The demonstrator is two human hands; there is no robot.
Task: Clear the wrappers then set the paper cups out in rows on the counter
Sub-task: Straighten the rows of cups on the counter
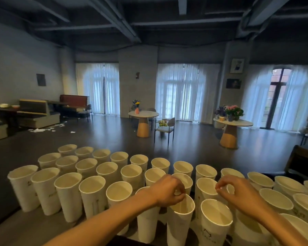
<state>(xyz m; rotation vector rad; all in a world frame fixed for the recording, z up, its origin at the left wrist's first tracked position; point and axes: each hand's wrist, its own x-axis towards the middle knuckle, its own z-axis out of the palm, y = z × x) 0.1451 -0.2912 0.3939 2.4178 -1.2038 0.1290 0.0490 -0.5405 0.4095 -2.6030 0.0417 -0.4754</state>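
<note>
Several tall white paper cups (93, 189) stand upright, mouths up, in rows across the dark counter (25, 229). My left hand (167, 191) hovers over the near rows, its fingertips pinched on the far rim of a front-row paper cup (180, 219). To the right, my right hand (242, 194) has thumb and forefinger pinched together at the right rim of a second-row paper cup (205, 188). No wrappers show on the counter.
More cups crowd the counter's right end (277, 201). Beyond the counter lies a dark floor with two round tables (143, 114) holding flowers, a chair (164, 129), booth seating at the left, and scraps of white paper (43, 129) on the floor.
</note>
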